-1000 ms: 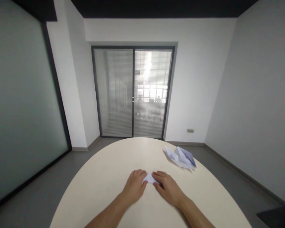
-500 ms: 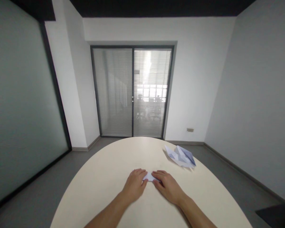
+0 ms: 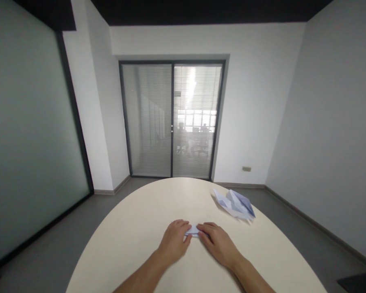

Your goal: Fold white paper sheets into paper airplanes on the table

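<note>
A small piece of folded white paper [image 3: 193, 230] lies between my two hands on the round table [image 3: 125, 228]. A thin line near its front edge shows more than one layer. My left hand [image 3: 176, 240] holds its left end, fingers on top and thumb at the near edge. On the opposite end, my right hand [image 3: 217, 241] holds it the same way, its thumb and fingers close together. Both ends of the paper are hidden under the fingers.
Toward the far right of the table lies a larger, creased paper [image 3: 235, 204] with raised folds. The table's curved rim runs all around. Behind it are glass doors with blinds [image 3: 172, 122], and a dark object [image 3: 358, 281] is on the floor at lower right.
The folded paper's front edge now shows a separate lower layer, with both hands still at its ends. The whole view has shifted slightly.
</note>
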### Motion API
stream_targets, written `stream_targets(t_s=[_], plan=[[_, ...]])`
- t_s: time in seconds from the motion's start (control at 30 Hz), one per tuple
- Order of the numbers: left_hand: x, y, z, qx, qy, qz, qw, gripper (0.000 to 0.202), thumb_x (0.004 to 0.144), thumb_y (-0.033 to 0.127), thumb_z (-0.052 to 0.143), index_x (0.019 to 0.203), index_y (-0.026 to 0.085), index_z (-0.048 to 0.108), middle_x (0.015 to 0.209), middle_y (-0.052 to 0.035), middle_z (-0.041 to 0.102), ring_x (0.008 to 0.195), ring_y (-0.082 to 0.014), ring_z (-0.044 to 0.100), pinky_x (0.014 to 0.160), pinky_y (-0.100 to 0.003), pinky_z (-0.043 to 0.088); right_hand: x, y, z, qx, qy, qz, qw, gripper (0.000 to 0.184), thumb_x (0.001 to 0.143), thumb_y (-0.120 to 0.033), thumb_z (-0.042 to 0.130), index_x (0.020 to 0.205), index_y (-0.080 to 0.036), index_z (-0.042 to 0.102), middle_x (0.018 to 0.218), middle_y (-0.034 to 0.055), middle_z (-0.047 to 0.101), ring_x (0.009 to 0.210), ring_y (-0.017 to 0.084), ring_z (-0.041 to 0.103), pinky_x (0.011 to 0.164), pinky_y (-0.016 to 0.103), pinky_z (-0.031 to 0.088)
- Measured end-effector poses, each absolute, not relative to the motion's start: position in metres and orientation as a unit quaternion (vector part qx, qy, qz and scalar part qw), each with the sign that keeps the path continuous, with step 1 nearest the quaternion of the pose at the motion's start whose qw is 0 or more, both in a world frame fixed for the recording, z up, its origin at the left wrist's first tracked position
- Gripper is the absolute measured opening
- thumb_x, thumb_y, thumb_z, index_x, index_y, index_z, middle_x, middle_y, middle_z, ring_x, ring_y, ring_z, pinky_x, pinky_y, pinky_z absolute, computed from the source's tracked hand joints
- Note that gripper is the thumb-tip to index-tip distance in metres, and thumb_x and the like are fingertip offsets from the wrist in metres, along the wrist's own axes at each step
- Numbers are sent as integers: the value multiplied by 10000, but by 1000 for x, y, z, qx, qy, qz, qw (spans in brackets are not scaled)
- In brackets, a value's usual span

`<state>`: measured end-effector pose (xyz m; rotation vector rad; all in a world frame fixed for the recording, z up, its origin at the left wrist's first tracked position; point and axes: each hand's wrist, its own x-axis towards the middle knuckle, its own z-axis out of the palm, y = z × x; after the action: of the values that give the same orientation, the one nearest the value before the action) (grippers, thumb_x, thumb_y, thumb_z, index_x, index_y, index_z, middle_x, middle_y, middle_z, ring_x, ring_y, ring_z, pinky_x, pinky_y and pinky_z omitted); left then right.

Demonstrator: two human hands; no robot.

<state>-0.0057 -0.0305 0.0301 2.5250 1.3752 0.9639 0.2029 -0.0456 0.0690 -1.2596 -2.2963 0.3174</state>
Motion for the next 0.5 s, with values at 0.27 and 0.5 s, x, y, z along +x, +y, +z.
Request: stream_targets(t_s=[0.27, 0.5], plan=[[-4, -27, 28, 830, 453, 321, 54, 298, 862, 211, 590, 1147, 217, 679, 1214, -63, 677, 1142, -253, 582, 1054, -455, 442, 206, -41, 67, -452, -848, 119, 249, 359, 993, -353, 391, 1168, -230, 679, 1113, 74, 716, 1054, 231, 608, 946, 337, 435], [-3, -26, 29, 828, 453, 325, 58, 286, 883, 204, 563, 1143, 218, 680, 1206, -62, 680, 1140, -241, 586, 1058, -439, 439, 206, -41, 68, -446, -851, 116, 251, 332, 983, -332, 420, 1171, -229, 673, 1130, 67, 712, 1063, 234, 599, 954, 348, 432]])
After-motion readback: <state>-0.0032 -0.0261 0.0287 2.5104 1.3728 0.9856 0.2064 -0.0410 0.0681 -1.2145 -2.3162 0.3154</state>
